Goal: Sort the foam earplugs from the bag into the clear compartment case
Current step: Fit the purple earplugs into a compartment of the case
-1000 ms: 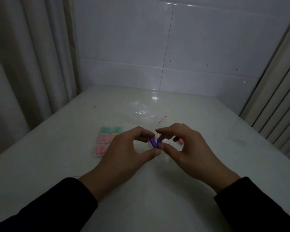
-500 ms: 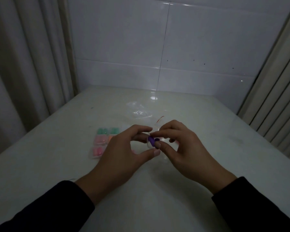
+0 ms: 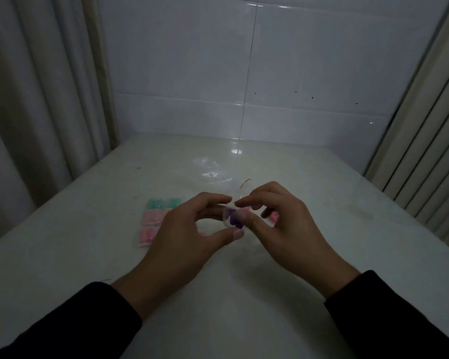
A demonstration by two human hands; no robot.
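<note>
Dim light, head view. Both black sleeves [image 3: 62, 322] enter from the near edge of the white surface [image 3: 244, 307]. My left hand [image 3: 182, 239] and right hand [image 3: 283, 229] meet above the middle of the surface, each with thumb and forefinger curled, pinching one small clear bag [image 3: 228, 216] between them. Purple earplugs [image 3: 236, 219] sit inside the bag, against my right thumb; count probably two, blur prevents certainty. Behind my left hand lies the clear compartment case [image 3: 153, 224] flat on the surface: green earplugs [image 3: 163, 203] in the far row, pink earplugs [image 3: 151, 216] in the rows nearer. Farther back, a crumpled clear plastic bag [image 3: 210, 172]. White tiled wall [image 3: 244, 73] beyond.
</note>
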